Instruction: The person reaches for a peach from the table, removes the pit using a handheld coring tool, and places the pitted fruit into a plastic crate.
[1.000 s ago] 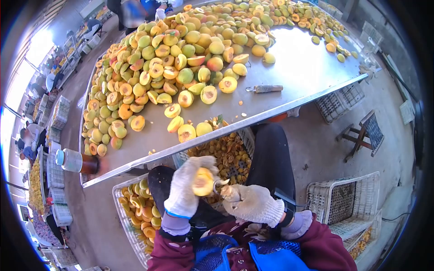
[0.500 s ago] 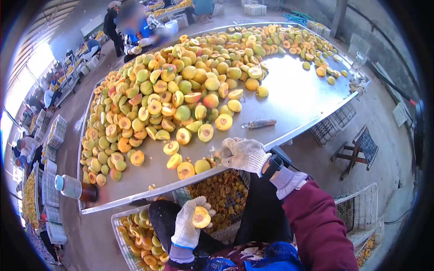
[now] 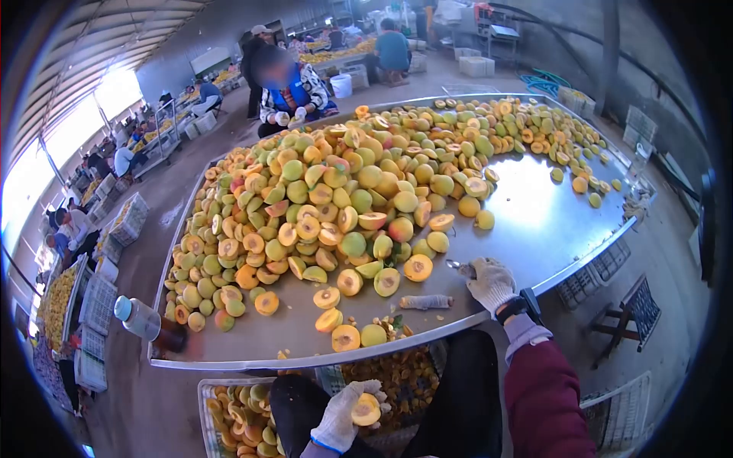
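Observation:
My left hand (image 3: 340, 416), in a pale knit glove, holds a halved yellow fruit (image 3: 366, 410) cut side up above my lap. Over the table's front part, my gloved right hand (image 3: 489, 284) is closed on a small tool (image 3: 455, 264); its metal tip points left and its handle is hidden in the glove. A cloth-wrapped handle (image 3: 426, 302) lies on the metal table (image 3: 305, 353) left of that hand. Several fruit halves (image 3: 346, 337) lie by the front edge, with a large heap of fruit (image 3: 336, 198) behind them.
A jar of dark liquid (image 3: 153, 325) stands at the table's left corner. Below are a crate of fruit halves (image 3: 237, 416) and one of scraps (image 3: 408, 382). A stool (image 3: 632, 314) is at right. Across the heap sits a co-worker (image 3: 294, 95).
My right hand went from beside my left hand to the table edge, then right to the tool. A wrapped handle now lies left of it. My left hand keeps the fruit half. The view tilted up.

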`<move>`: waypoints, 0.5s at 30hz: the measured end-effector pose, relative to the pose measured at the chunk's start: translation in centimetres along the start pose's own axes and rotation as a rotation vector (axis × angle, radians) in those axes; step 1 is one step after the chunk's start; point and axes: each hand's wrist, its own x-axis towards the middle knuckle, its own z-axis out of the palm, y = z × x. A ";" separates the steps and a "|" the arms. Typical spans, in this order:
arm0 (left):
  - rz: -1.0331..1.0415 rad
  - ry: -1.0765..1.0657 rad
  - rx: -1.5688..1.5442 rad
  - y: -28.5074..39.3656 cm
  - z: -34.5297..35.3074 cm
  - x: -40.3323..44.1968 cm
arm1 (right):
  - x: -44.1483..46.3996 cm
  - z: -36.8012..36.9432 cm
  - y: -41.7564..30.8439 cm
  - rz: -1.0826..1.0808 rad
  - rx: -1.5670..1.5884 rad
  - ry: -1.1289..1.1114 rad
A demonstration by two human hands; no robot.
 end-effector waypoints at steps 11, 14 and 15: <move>0.349 -0.028 0.072 2.4 3.5 -0.7 | -15.9 -8.7 -8.1 0.016 1.442 -0.693; 0.477 -0.013 0.031 2.9 5.0 -1.2 | -20.2 -8.7 -10.2 -0.175 1.119 -0.499; 0.512 -0.013 0.004 2.8 5.4 -1.5 | -21.0 -9.0 -10.8 -0.158 1.124 -0.526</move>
